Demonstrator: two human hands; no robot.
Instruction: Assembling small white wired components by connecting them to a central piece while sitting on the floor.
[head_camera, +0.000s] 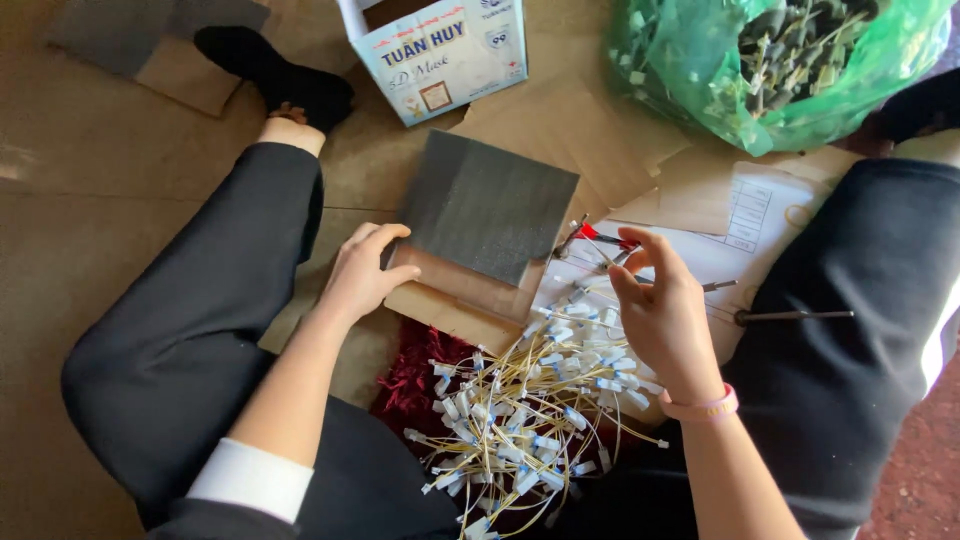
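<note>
Flat dark-grey square pad (487, 205) sits tilted on a brown cardboard board (455, 300), on the floor between the knees. Loose heap of thin yellow wires with small white-blue end tags (520, 410) lies just beside it, partly over a red fringed cloth.

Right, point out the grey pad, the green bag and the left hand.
grey pad (487, 205): head view, middle of its dark top face.
green bag (690, 60): head view, its translucent left side.
left hand (362, 272): head view, back of the hand.
</note>
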